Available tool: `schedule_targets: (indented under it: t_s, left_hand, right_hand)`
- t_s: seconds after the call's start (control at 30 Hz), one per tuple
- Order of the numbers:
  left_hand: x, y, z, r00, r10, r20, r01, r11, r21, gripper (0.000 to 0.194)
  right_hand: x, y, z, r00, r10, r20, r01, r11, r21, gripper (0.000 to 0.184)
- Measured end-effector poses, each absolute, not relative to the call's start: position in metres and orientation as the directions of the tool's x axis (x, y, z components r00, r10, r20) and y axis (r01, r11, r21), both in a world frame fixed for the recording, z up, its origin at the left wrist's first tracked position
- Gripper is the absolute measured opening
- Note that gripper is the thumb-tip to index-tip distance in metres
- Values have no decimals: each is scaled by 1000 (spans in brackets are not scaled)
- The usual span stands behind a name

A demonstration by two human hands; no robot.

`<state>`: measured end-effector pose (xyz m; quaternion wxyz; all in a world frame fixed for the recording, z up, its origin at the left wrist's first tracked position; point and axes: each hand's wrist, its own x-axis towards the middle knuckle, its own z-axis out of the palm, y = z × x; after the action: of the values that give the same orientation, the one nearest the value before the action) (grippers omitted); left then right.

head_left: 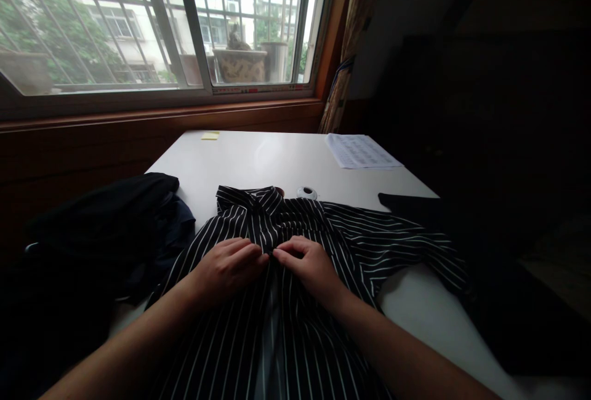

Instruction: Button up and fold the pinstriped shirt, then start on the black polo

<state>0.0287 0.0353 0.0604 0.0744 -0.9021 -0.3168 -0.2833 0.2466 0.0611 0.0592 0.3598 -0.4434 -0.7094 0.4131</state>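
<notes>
A black shirt with white stripes [226,332] lies face up on the table, its collar [249,200] toward the window and one sleeve [401,240] stretched out to the right. My left hand [233,261] pinches the shirt's front edge from the left, just below the collar. Opposite it, my right hand [307,261] pinches the other front edge between thumb and forefinger. The fingertips almost meet at the placket; any button between them is too small to make out. Below the hands the shirt front hangs apart, with a paler strip showing in the gap.
Dark clothes [157,234] are heaped at the table's left side. On the white table [277,157] are a printed sheet [362,151], a yellow sticky note [210,136] and a small white round object [306,193]. Dark fabric [410,203] lies beyond the sleeve. A barred window stands behind.
</notes>
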Motion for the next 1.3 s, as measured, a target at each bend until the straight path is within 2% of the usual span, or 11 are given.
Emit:
schedule_targets:
  t_s: [0.53,0.77,1.13,1.3]
  left_hand:
    - [31,35,63,622,531,576,608,-791,73,14]
    - [27,38,57,660,479,578,602,-798,-26,10]
    - [24,41,56,605,497,622,593,-802,64,13]
    - [26,42,55,595,484,641,591,-804,59,16]
  right_hand:
    - [248,61,60,-391,915,103,272,221,-937,14]
    - [248,61,60,-404,907,118,245,232,-941,20]
    - [249,62,58,-438,887,147,258,281,-925,22]
    - [250,60,56,-439,886,150,261,285,-922,19]
